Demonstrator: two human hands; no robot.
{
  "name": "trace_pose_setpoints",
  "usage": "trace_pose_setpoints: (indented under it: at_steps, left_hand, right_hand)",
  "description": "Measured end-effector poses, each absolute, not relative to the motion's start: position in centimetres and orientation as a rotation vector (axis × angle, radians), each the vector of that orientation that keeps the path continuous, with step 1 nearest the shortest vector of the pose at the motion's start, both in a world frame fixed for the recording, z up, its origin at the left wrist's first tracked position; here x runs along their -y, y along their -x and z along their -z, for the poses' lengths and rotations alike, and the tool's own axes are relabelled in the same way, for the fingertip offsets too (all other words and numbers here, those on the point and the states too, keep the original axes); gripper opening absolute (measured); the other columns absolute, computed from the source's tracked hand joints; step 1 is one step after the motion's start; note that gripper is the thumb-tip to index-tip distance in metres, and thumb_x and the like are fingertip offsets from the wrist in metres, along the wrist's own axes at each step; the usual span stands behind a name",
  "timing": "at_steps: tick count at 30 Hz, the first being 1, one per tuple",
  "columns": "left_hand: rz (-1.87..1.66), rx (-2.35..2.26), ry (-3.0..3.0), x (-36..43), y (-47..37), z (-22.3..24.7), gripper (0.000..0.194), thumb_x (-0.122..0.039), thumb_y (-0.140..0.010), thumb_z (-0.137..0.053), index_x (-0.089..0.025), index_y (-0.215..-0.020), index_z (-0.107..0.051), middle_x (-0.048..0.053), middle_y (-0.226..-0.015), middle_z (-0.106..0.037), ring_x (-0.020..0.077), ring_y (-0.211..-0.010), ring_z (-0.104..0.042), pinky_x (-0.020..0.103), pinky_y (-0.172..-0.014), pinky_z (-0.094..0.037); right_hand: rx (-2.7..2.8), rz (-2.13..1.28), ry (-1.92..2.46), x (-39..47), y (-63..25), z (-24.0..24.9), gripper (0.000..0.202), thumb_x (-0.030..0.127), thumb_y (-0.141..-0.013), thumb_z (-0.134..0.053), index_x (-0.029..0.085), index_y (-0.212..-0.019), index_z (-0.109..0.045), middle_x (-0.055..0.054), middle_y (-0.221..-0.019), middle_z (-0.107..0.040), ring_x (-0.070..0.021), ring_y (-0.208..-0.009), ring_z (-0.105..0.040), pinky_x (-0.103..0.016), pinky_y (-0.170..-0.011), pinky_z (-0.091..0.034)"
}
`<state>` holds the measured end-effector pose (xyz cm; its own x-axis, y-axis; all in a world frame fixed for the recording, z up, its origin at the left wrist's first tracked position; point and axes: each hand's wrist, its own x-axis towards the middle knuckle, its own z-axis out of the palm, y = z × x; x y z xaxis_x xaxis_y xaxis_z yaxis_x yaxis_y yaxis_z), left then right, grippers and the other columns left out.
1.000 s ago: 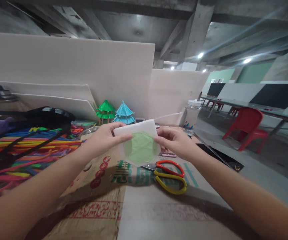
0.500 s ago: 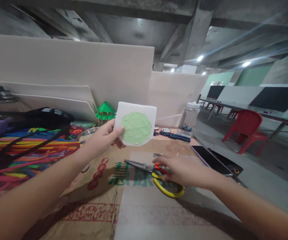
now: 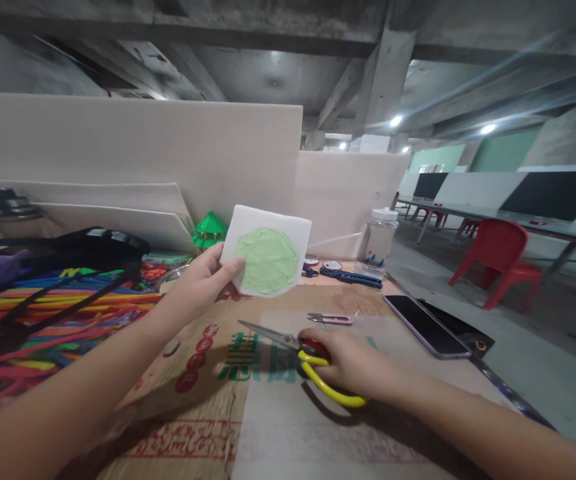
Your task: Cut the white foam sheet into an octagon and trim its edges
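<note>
Between the thumb and fingers of my left hand [image 3: 207, 275] is a white card [image 3: 288, 223], held upright above the cardboard, with a round pale green patch [image 3: 268, 260] on its face. My right hand [image 3: 341, 357] is closed around the handles of the scissors [image 3: 275, 335], which have one yellow and one red handle. The blades point left, nearly closed, low over the printed cardboard [image 3: 193, 420]. Just behind my right hand lies a pair of small pink thread snips [image 3: 335, 319].
Colourful pipe cleaners [image 3: 68, 300] and a black bag lie at left. A green roofed model [image 3: 210, 230] stands behind my left hand. Blue pliers [image 3: 353, 276], a clear bottle [image 3: 378, 243] and a phone [image 3: 423, 325] are at right, with a red chair [image 3: 493, 253] beyond.
My right hand has closed on the scissors' handles and shifted them slightly left, uncovering the pink snips. The card in my left hand has tilted and moved a little left.
</note>
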<state>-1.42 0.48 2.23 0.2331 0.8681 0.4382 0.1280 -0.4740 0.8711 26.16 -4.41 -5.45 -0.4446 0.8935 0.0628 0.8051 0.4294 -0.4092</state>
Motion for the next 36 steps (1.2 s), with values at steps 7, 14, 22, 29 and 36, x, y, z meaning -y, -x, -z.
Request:
trace_pose_setpoints:
  at_steps: [7, 14, 22, 29, 36]
  left_hand:
    - [-1.406, -0.899, -1.805, -0.8, 2.5, -3.1, 0.035, -0.048, -0.086, -0.065, -0.017, -0.101, -0.057, 0.000, -0.080, -0.065, 0.0132, -0.061, -0.060, 0.022, -0.051, -0.053]
    - [-1.454, -0.919, -1.834, -1.3, 2.9, -3.1, 0.034, -0.047, -0.087, -0.064, -0.017, -0.099, -0.058, 0.000, -0.081, -0.064, 0.0132, -0.060, -0.058, 0.023, -0.051, -0.051]
    - [-1.426, -0.916, -1.808, -1.1, 2.2, -2.6, 0.039, -0.048, -0.085, -0.064, -0.017, -0.108, -0.058, 0.002, -0.084, -0.067, 0.0176, -0.066, -0.062, 0.026, -0.055, -0.051]
    - [-1.366, -0.930, -1.811, -0.9, 1.7, -2.2, 0.039, -0.048, -0.085, -0.063, -0.018, -0.110, -0.057, 0.001, -0.079, -0.066, 0.0156, -0.058, -0.060, 0.024, -0.049, -0.049]
    - [-1.350, -0.900, -1.779, -1.1, 1.7, -1.7, 0.038, -0.049, -0.087, -0.063, -0.018, -0.107, -0.055, 0.001, -0.077, -0.067, 0.0165, -0.060, -0.063, 0.025, -0.051, -0.051]
  right_hand:
    - [1.863, -0.793, 1.200, 3.8, -26.5, 4.1, 0.047, 0.048, -0.088, -0.057, 0.022, -0.126, -0.046, -0.003, -0.088, -0.058, -0.0171, -0.075, -0.058, -0.031, -0.068, -0.049]
    - [1.858, -0.824, 0.956, 4.6, -26.6, 3.6, 0.056, 0.072, -0.087, -0.047, 0.023, -0.112, -0.044, 0.000, -0.086, -0.043, -0.0099, -0.061, -0.038, -0.023, -0.051, -0.036]
    - [1.791, -0.859, 1.045, 5.3, -26.0, 2.8, 0.059, 0.075, -0.082, -0.051, 0.022, -0.109, -0.047, 0.000, -0.086, -0.044, -0.0100, -0.060, -0.036, -0.023, -0.047, -0.030]
    - [1.720, -0.951, 1.016, 5.0, -26.0, 3.4, 0.064, 0.077, -0.077, -0.057, 0.020, -0.104, -0.048, 0.002, -0.081, -0.044, -0.0076, -0.056, -0.032, -0.021, -0.045, -0.027]
    - [1.699, -0.965, 1.017, 5.3, -25.9, 3.6, 0.059, 0.073, -0.080, -0.058, 0.021, -0.107, -0.048, 0.004, -0.077, -0.041, -0.0066, -0.052, -0.029, -0.020, -0.043, -0.026]
